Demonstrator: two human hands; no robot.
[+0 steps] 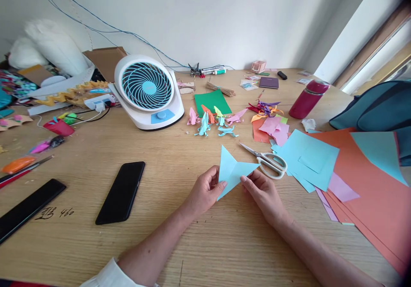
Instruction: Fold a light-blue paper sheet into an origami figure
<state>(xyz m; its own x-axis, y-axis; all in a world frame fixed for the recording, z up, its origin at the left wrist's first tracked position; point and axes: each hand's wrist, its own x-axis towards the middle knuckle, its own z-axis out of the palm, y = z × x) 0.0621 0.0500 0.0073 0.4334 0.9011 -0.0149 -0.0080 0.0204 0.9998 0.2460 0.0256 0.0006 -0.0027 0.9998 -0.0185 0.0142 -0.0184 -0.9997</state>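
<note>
The item under inspection is a light-blue sheet of thin, matte paper folded into an angular, notched shape (236, 172). It is held between the two hands, near the person's side of the wooden surface (80, 244); whether it touches the wood cannot be told.

Grip: the left hand (208, 187) pinches the paper's left edge, thumb on the near face and fingers curled behind. The right hand (262, 192) grasps the lower right edge, thumb tip on the paper and fingers partly hidden behind it. Neither hand is nearer; both are in contact.

Orientation: one sharp point stands away from the person, a second aims right, past the right thumb, and a third drops between the hands. No single long axis dominates. Crease lines meet at the notch between the two upper points.

Just beyond the right-hand point lie metal scissors with pale, looped plastic handles (272, 165), blades aimed to the far left. Right of these are flat, square-cornered light-blue paper sheets (316, 150), overlapping large smooth orange sheets (369, 197).

Farther out, past the held paper, stands a loose group of small, crisply folded paper figures in blue, pink, orange and yellow-green (204, 125), in front of a flat dark-green square sheet (212, 100).

Outlying: a round-headed white plastic fan with blue centre (149, 88); a glossy black rectangular phone (120, 192), left of the hands; a cylindrical magenta bottle (303, 103), upright at far right.
</note>
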